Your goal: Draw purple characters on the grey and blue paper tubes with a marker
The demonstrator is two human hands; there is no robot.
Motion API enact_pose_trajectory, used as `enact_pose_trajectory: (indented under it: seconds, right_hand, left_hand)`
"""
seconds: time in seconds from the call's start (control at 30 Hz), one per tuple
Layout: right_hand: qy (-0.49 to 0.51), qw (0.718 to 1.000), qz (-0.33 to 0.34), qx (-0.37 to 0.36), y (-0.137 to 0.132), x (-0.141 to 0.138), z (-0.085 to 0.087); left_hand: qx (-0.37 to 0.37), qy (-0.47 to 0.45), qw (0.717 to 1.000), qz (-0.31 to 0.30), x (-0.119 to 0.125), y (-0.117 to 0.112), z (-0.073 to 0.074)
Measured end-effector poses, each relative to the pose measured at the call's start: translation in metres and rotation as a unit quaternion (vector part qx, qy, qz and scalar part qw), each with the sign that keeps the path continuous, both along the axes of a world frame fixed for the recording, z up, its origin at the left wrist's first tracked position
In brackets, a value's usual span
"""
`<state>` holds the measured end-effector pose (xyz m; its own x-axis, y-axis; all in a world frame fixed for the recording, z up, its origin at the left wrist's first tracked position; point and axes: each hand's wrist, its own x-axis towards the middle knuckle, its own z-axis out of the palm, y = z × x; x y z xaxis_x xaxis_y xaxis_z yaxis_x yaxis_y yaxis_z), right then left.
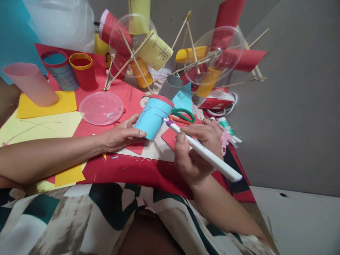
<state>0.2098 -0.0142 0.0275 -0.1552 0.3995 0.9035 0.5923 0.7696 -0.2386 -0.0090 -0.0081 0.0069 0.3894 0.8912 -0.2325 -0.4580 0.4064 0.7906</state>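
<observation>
My left hand [123, 134] grips a blue paper cylinder [154, 115] with a red band round its top rim and dark lines drawn on its side. The cylinder leans a little to the right. In my right hand [199, 148] is a white marker pen [209, 156], held between thumb and fingers. Its purple tip end points at the cylinder's right side; whether it touches the paper I cannot tell. Just behind the cylinder lie scissors [183, 115] with green and orange handles. A grey tube [172, 86] leans farther back.
Two stick wheels carry coloured paper cups and clear round lids [215, 55] at the back. A blue cup [61, 71], a red cup [83, 72] and a pink cup [32, 85] stand at the left. A clear lid [101, 108] lies on red paper. Glue sticks [230, 129] lie at the right.
</observation>
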Motion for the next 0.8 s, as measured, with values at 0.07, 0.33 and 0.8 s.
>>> enact_pose_trajectory:
  seconds: [0.07, 0.33, 0.8]
  right_hand:
    - [-0.001, 1.000, -0.002, 0.002, 0.001, 0.001, 0.000]
    - [-0.018, 1.000, -0.004, 0.023, 0.005, 0.002, -0.001]
    - [-0.047, 0.999, 0.023, 0.017, -0.009, -0.005, 0.008]
  left_hand:
    - [0.008, -0.002, 1.000, 0.001, 0.000, 0.000, 0.001]
    - [0.013, -0.004, 1.000, 0.002, -0.001, 0.000, 0.003]
    - [0.007, 0.016, 0.999, 0.033, 0.002, -0.002, -0.001]
